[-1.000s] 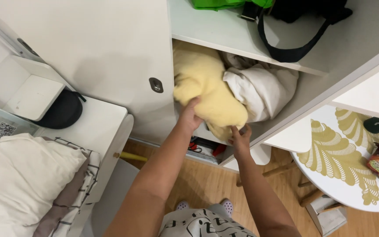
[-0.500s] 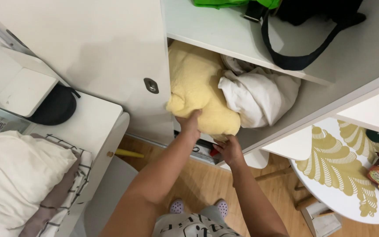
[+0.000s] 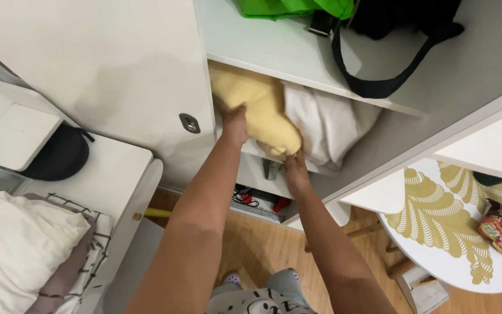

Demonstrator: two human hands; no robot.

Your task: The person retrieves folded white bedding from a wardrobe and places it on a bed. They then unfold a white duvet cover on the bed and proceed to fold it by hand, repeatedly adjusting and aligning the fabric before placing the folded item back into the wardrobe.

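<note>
A yellow fleece blanket (image 3: 260, 113) is lying bundled in the wardrobe compartment beneath a white shelf (image 3: 297, 58), pressed against white bedding (image 3: 326, 125) to its right. The left hand (image 3: 233, 122) is pressing on the bundle's left side, fingers curled over the fabric. The right hand (image 3: 294, 168) is gripping the bundle's lower corner at the compartment's front edge. A green bag (image 3: 289, 7) and a black bag (image 3: 402, 17) with a dangling strap are sitting on the shelf above. A white wardrobe door (image 3: 106, 64) is standing to the left. Wooden flooring (image 3: 262, 244) is showing below. A round white table (image 3: 454, 232) with a gold leaf pattern is standing to the right, a white bedside unit (image 3: 106, 174) to the left.
</note>
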